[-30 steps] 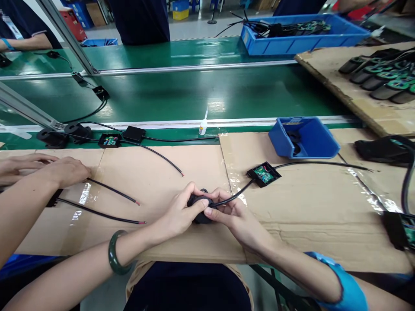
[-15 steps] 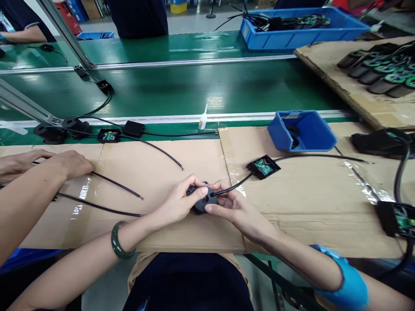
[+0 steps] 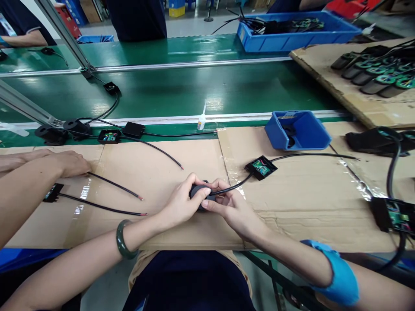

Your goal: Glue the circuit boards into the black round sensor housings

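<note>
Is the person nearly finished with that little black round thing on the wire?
Probably about midway. Done: a cable already joins the black round part to the small open box. In hand: the left hand and the right hand both grip the black round part over the cardboard. Left: the small open box shows its green board uncovered, and another open box lies at the right edge.

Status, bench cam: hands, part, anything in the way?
Left hand and right hand both shut on black round part, over cardboard mat. Its cable runs to open circuit box. Co-worker's hand far left, apart.
</note>
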Action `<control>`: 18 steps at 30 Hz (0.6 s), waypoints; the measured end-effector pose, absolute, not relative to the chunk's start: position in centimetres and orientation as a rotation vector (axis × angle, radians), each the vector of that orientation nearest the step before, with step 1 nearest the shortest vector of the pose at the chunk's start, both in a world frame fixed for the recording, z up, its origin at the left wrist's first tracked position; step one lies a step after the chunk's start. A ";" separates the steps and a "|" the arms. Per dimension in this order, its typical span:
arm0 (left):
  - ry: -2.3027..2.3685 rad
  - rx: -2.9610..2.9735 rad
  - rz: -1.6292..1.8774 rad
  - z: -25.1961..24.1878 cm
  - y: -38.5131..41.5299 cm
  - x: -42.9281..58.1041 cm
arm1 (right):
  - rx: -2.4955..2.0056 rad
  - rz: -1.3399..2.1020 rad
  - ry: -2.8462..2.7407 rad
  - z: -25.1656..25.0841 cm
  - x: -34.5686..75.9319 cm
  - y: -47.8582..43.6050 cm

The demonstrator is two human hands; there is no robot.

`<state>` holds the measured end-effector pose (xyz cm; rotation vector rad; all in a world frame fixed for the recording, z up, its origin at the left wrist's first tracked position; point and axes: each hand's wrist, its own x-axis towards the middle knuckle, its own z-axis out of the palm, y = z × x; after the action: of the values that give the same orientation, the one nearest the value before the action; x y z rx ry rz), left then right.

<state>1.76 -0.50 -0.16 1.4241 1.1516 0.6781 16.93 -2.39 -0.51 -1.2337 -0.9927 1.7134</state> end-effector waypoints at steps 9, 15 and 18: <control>1.024 1.214 0.557 -0.4 0.7 0.4 | -1.319 1.841 -0.932 -0.1 17.8 -1.9; 1.057 1.272 0.720 -0.7 -0.3 0.9 | -1.283 1.733 -1.086 -0.2 17.3 -2.1; 1.062 1.255 0.758 -0.8 -0.7 1.2 | -1.244 1.671 -1.109 -0.2 16.9 -2.5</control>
<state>1.16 -0.70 -0.77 1.2554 1.0620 0.7584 16.95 -2.52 -0.24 -1.2436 -1.1089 1.6715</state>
